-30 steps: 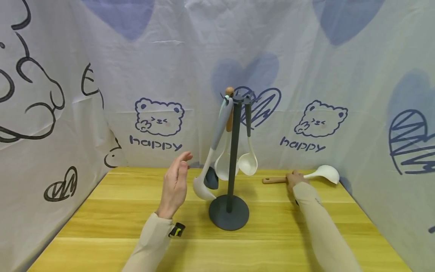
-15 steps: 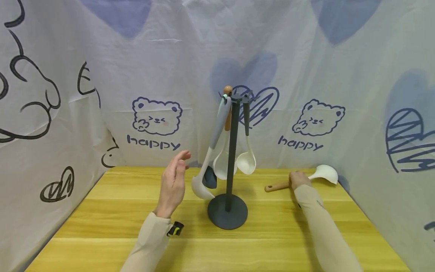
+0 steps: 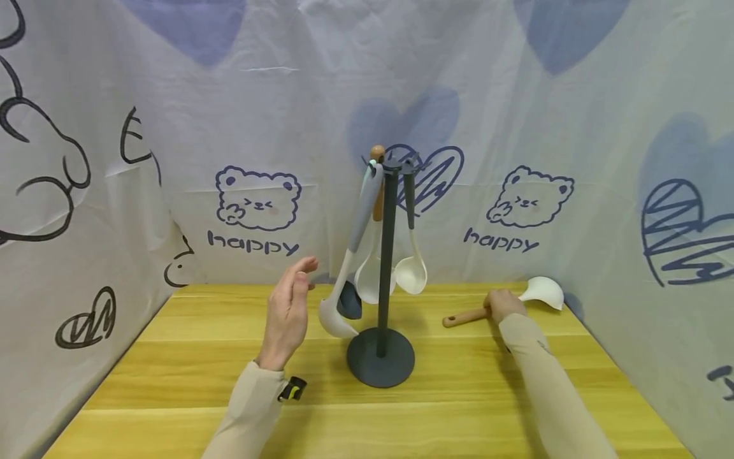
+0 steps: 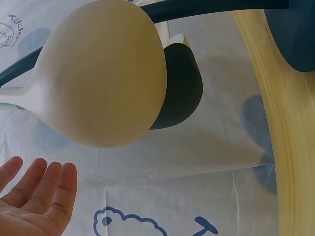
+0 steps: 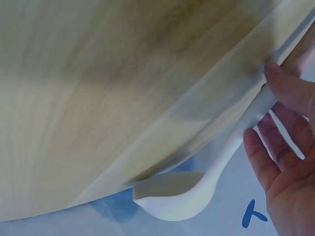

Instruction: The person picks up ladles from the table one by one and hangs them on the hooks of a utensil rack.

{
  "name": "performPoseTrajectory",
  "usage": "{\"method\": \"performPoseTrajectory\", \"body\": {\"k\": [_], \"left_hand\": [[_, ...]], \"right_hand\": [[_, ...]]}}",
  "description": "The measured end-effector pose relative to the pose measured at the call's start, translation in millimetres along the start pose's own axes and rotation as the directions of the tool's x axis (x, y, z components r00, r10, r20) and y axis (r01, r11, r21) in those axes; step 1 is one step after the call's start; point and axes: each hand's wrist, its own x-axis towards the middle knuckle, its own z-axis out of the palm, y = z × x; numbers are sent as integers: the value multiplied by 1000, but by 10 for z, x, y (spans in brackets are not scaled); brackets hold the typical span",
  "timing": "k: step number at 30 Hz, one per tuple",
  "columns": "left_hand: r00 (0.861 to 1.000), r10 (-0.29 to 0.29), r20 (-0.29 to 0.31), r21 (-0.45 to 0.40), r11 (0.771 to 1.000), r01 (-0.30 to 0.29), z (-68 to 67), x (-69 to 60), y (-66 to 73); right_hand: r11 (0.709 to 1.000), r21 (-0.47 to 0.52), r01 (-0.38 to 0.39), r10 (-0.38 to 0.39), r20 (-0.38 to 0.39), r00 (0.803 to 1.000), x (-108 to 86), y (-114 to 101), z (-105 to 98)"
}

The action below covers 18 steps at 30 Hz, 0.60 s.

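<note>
At the right, a white ladle [image 3: 543, 292] with a wooden handle lies along the back of the table, and my right hand [image 3: 504, 305] grips it where handle meets neck. In the right wrist view the thumb and fingers are around the neck of this ladle [image 5: 179, 204]. My left hand [image 3: 285, 319] is raised with fingers extended, holding nothing. Just right of it, a grey-handled ladle [image 3: 335, 320] hangs from a dark utensil stand [image 3: 381, 360]. The left wrist view has that ladle's bowl [image 4: 101, 73] above the fingers, apart from them.
Also on the stand hang a dark-headed utensil [image 3: 350, 302], a wooden-handled white utensil [image 3: 367, 280] and a small white ladle [image 3: 411, 276]. A printed cloth [image 3: 258, 115] encloses the wooden table [image 3: 189, 376] at the back and sides.
My right hand has closed more firmly round the wooden-handled ladle and turned it, so its handle end has swung nearer me. The left hand has stayed nearly still.
</note>
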Motion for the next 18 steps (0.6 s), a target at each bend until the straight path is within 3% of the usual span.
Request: {"method": "performPoseTrajectory", "body": {"k": [11, 18], "left_hand": [[1000, 4, -17, 9, 1000, -4, -22, -5, 0], [1000, 16, -18, 10, 1000, -16, -2, 14, 7]], "right_hand": [[991, -33, 129, -131, -81, 988, -42, -91, 53], [992, -33, 123, -125, -63, 990, -39, -90, 69]]}}
